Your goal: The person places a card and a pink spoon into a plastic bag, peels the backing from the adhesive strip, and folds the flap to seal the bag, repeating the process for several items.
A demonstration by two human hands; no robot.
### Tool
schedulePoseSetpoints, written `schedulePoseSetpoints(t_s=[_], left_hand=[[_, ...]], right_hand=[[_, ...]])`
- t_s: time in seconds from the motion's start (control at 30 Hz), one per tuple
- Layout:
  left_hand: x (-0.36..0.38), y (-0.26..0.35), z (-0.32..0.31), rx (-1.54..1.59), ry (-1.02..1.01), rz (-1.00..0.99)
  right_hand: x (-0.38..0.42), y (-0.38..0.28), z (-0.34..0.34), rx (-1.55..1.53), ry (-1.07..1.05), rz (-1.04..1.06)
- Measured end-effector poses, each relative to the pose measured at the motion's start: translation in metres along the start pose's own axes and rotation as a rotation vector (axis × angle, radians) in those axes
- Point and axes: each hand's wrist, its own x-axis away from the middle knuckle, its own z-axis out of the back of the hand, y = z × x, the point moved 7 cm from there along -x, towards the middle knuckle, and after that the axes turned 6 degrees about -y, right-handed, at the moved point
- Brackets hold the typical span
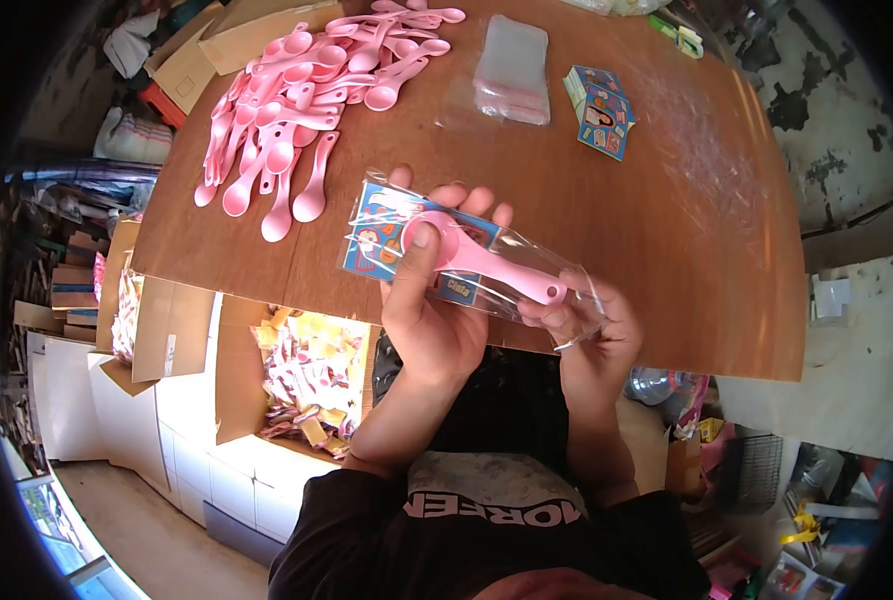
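Observation:
A pink spoon lies inside a clear plastic bag together with a blue printed card. My left hand grips the bag from below, its thumb pressed over the spoon's bowl and its fingers behind the card. At the handle end, my right hand pinches the bag's end between thumb and fingers. Both hands hold the package above the table's near edge. Up and to the left is a heap of pink spoons. Beyond the package lie a stack of clear bags and a stack of blue cards.
The brown wooden table carries loose clear plastic on its right. Below its near edge, a cardboard box holds many wrapped packets. Another box stands to the left. A green-and-white item lies at the far right.

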Motion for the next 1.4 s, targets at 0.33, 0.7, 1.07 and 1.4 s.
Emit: schedulePoseSetpoints(t_s=[0.33,0.7,1.07,1.4], left_hand=[[0.006,-0.032,0.009,0.080,0.268,0.313],[-0.014,0.000,0.006,-0.464,0.089,0.079],[-0.019,-0.004,-0.055,-0.972,-0.415,-0.009],[-0.016,0.003,-0.062,-0.892,-0.324,0.025]], right_hand=[[-0.014,-0.068,-0.008,0.807,0.053,0.775],[-0.091,-0.160,0.010,1.119,-0.070,0.390],[-0.088,-0.107,-0.022,0.865,-0.362,0.125],[-0.074,-0.136,-0.040,1.001,-0.513,0.493]])
